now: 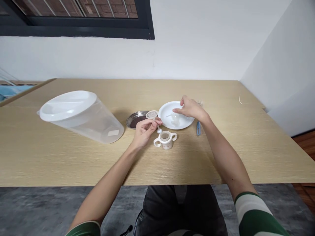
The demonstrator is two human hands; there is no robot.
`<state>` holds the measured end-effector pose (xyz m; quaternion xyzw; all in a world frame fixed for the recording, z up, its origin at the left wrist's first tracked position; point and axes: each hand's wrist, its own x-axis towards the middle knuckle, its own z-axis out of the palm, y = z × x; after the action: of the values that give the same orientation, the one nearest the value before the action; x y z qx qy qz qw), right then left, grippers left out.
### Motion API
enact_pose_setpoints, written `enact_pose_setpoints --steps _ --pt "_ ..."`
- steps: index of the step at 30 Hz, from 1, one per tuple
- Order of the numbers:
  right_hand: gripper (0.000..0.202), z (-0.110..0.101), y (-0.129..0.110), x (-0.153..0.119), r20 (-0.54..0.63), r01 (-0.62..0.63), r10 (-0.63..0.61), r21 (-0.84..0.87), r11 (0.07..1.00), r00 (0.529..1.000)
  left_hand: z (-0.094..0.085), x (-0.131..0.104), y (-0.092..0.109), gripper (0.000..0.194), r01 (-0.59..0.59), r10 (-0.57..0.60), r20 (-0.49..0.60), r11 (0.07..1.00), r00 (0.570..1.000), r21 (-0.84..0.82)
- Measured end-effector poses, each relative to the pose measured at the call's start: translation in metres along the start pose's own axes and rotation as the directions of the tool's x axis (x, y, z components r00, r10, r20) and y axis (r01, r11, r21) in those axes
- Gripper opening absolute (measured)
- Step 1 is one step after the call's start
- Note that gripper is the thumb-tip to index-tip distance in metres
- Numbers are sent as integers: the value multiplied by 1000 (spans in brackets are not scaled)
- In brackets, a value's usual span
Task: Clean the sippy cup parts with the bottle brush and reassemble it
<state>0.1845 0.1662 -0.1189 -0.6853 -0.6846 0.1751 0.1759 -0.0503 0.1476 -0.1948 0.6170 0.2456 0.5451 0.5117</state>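
Observation:
My left hand (145,131) pinches a small white piece: a round ring-shaped top (152,114) with a thin tube that ends in a small rounded tip (159,130). Just below that tip stands a white two-handled training cup (165,140), upright and without a lid. Over the right part of a white plate (167,123) is my right hand (190,107), thumb and fingers apart, nothing visible between them. A translucent piece (175,120) lies on the plate beneath it; its exact kind is unclear.
To the left a large translucent pitcher (98,119) with a white lid stands on the wooden table (73,164). A round metal dish (133,119) sits behind my left hand. Right of the plate lies a blue clip-like item (198,128); a thin white strip (240,99) lies farther right.

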Motion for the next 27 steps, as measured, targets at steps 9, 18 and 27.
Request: enact_pose_setpoints --steps 9,18,27 --pt "37 5 9 8 185 49 5 -287 957 983 -2 0 2 31 11 -11 -8 1000 1000 -11" --pt "22 9 8 12 222 85 24 -467 880 975 4 1 8 42 30 -28 -60 999 998 22" --pt "18 11 10 10 163 112 -34 -498 860 986 -3 1 1 33 11 -11 -32 1000 999 -6"
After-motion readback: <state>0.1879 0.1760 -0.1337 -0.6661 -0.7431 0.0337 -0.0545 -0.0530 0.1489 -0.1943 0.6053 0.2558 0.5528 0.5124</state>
